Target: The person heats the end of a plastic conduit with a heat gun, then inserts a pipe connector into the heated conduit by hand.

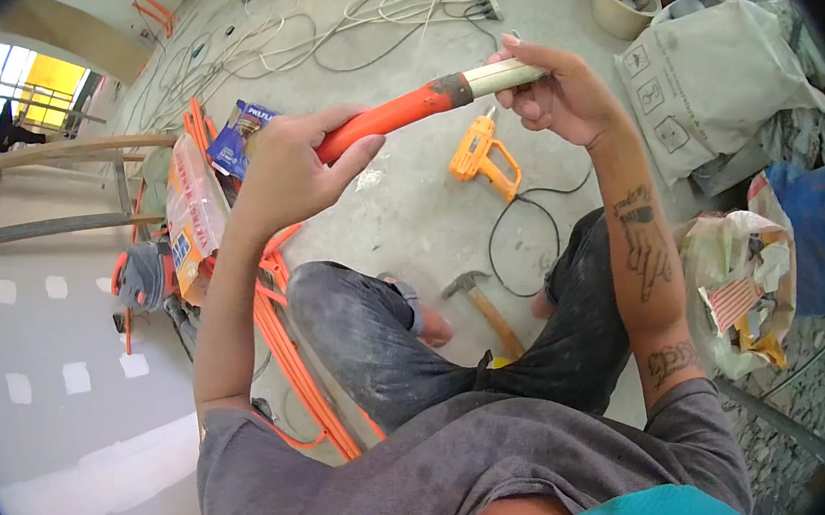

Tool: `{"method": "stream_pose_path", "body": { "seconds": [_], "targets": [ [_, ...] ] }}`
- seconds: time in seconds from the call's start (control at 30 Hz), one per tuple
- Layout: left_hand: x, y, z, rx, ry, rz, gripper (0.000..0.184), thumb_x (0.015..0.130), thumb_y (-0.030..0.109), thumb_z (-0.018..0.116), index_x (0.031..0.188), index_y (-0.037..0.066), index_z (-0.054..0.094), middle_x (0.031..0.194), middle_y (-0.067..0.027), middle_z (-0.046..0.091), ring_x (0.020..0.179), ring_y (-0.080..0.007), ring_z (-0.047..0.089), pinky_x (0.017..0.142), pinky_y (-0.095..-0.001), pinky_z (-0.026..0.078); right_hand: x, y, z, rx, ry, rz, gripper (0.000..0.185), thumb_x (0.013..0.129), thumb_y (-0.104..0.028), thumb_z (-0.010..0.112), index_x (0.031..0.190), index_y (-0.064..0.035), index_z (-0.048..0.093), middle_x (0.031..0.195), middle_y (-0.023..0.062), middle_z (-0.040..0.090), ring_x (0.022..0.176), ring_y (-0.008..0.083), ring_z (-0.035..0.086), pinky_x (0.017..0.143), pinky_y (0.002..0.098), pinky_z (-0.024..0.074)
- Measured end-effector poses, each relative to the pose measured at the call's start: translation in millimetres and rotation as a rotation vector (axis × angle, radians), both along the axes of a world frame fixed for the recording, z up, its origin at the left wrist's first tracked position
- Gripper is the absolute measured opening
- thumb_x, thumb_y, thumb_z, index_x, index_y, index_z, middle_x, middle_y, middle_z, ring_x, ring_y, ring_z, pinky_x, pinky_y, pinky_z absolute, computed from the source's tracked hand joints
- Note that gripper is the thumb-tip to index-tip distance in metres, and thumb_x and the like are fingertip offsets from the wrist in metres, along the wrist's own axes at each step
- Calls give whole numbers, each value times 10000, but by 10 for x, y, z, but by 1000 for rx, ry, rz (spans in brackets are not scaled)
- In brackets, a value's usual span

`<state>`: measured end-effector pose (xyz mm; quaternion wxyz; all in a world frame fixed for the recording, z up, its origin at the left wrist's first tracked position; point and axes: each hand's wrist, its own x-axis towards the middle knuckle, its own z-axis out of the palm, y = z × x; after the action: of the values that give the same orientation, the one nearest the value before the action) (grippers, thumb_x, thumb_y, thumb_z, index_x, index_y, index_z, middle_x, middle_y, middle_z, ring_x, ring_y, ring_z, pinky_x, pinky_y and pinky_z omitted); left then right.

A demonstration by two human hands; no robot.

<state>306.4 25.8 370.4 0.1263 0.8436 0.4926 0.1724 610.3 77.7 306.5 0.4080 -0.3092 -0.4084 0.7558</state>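
Held across in front of me is an orange plastic pipe, its darkened right end meeting a cream-white rod or tube. My left hand is closed round the left end of the orange pipe and hides that end. The fingers of my right hand grip the far end of the cream piece. How deep the cream piece sits in the pipe, I cannot tell. Below, on the concrete floor, lies an orange-yellow heat gun with a black cord. A hammer with a wooden handle rests between my feet.
Orange pipes lie along my left, near a plastic bag and a blue packet. Pale cables spread over the floor ahead. At right stand a bucket, a white sack and a rubbish bag.
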Motion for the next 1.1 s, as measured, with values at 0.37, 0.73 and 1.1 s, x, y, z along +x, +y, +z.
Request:
{"method": "stream_pose_path", "body": {
  "seconds": [0.37,0.73,1.1],
  "targets": [
    [-61,26,-10,191,9,-157,257,829,235,780,1003,52,734,666,-94,642,535,-210,592,528,-309,454,-326,-129,-99,-67,-2,-236,242,913,-226,671,793,-60,542,580,1,463,416,57,285,390,248,216],
    [-82,24,-38,358,70,-200,261,797,267,810,948,76,716,610,-76,602,515,-240,590,473,-344,421,-395,-153,-166,-71,49,-288,153,900,-155,629,837,-32,564,596,26,484,423,69,312,411,263,243],
    [-57,-6,35,328,116,-206,296,789,199,832,993,12,729,707,-120,678,539,-221,620,509,-308,467,-402,-154,-191,-66,30,-285,140,893,-157,626,854,-29,583,603,29,498,427,62,327,407,256,254]
  ]
}}
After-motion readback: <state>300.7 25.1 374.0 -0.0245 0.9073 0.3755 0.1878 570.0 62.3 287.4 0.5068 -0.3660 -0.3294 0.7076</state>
